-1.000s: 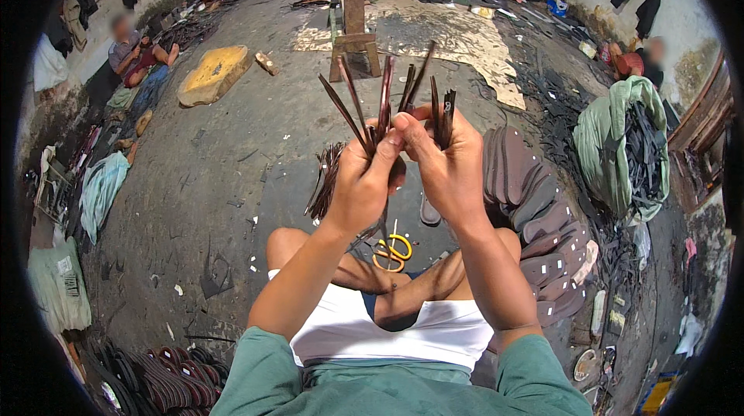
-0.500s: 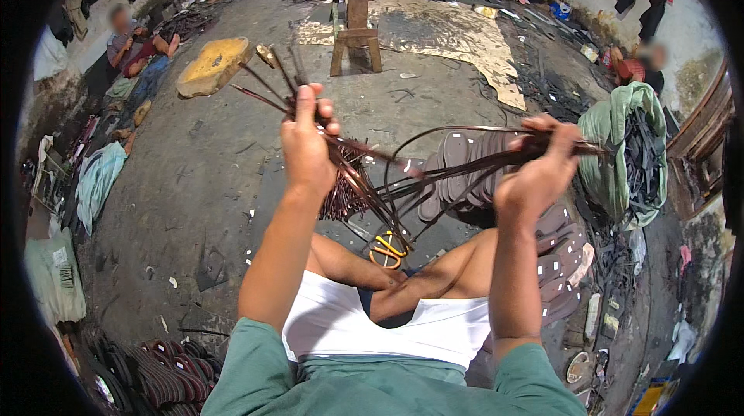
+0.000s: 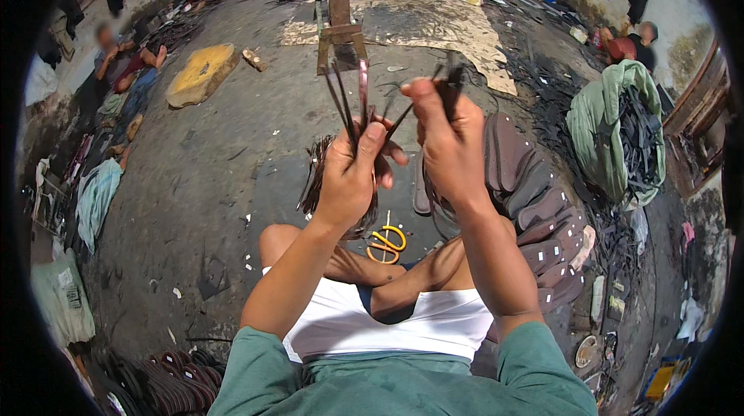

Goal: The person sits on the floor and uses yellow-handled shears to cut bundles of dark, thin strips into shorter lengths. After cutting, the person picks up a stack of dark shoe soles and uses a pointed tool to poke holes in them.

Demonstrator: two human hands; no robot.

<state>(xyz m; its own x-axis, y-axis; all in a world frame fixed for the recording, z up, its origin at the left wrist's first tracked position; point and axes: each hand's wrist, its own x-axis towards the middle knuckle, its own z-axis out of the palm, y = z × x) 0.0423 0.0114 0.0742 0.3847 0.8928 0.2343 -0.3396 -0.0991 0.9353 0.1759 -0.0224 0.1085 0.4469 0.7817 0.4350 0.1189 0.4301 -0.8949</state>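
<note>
In front of my crossed legs, both hands are raised close together. My left hand (image 3: 354, 172) is closed around a few dark brown straps (image 3: 341, 102), whose ends stick up past the thumb. Just to its right, my right hand (image 3: 449, 137) grips a bundle of dark straps (image 3: 451, 91), blurred at the top. One thin strap runs between the two hands. Behind my left hand lies a pile of brown straps (image 3: 314, 176) on a dark mat. Yellow-handled scissors (image 3: 385, 244) rest on the floor by my shins.
Rows of brown shoe soles (image 3: 535, 191) fan out at my right. Beyond them stands a green sack (image 3: 612, 118) full of black strips. A yellow-topped block (image 3: 203, 73) and a wooden stand (image 3: 339, 25) are farther off. More soles (image 3: 167, 381) lie at lower left. Other people sit along the walls.
My hands have come together; the right one moved left and turned upward. The long straps that stretched between them no longer span a wide gap. The whole view has shifted slightly.
</note>
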